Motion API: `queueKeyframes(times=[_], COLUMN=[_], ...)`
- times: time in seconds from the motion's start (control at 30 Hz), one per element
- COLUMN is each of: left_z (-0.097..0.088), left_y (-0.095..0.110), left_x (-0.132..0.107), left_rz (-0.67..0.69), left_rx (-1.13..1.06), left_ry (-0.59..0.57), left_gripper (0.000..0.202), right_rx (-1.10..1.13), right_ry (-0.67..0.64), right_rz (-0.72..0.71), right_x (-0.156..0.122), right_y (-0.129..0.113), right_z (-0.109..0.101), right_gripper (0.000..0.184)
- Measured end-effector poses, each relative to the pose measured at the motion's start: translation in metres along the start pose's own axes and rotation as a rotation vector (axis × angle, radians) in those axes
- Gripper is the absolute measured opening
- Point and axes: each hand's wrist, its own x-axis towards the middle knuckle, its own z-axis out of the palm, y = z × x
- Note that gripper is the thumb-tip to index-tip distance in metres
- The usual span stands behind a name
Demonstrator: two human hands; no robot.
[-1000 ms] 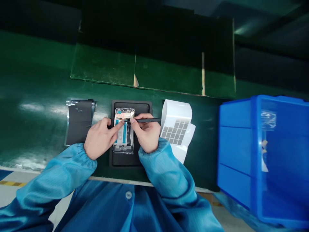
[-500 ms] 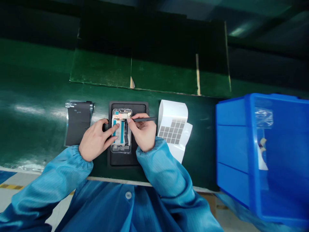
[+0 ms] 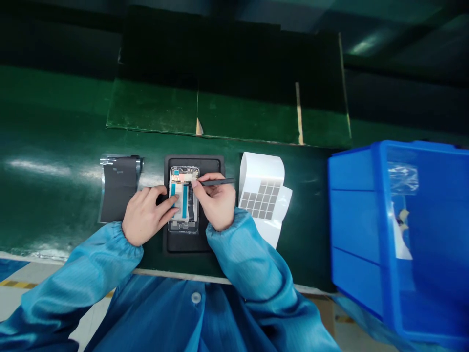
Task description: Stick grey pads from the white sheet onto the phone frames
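An opened phone frame with teal strips lies on a black mat on the green bench. My left hand rests on the phone's left side, fingers stretched over the frame. My right hand pinches a thin black tool, whose tip touches the upper part of the phone. Both forearms are in blue sleeves.
A curled white sheet with grey square pads lies right of the mat. A dark grey sheet on clear film lies to the left. A large blue bin stands at the right. Green cardboard lies behind.
My left index finger has drawn back from the top of the phone to its left edge. The right hand and tool have stayed at the upper part of the phone.
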Motion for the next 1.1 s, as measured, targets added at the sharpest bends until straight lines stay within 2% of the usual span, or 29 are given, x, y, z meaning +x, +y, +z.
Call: queueKeyframes(times=[0.07, 0.2, 0.5, 0.7, 0.87, 1.0, 1.1], left_z=[0.002, 0.003, 0.000, -0.006, -0.005, -0.002, -0.003], left_y=[0.001, 0.004, 0.013, 0.004, 0.005, 0.011, 0.009], left_x=[0.000, 0.005, 0.022, 0.007, -0.003, 0.006, 0.009], left_rz=[-0.028, -0.064, -0.055, 0.002, -0.068, -0.104, -0.096], left_rx=[0.000, 0.049, 0.063, 0.002, -0.001, 0.099, 0.092], left_ry=[0.023, -0.011, -0.055, -0.047, 0.034, -0.064, -0.125], left_gripper=[0.033, 0.038, 0.036, 0.034, 0.031, 0.044, 0.044], right_rx=[0.000, -0.012, 0.005, 0.035, 0.032, 0.025, 0.011], right_ry=[0.002, 0.007, -0.006, 0.009, 0.008, 0.012, 0.015], right_rz=[0.001, 0.001, -0.008, -0.018, -0.015, -0.013, -0.012], right_x=[0.000, 0.000, 0.000, 0.000, 0.001, 0.001, 0.000], right_y=[0.000, 0.000, 0.002, 0.001, 0.001, 0.001, 0.000], right_z=[0.000, 0.000, -0.001, -0.001, -0.001, -0.001, -0.002], right_gripper=[0.019, 0.020, 0.018, 0.019, 0.019, 0.019, 0.020])
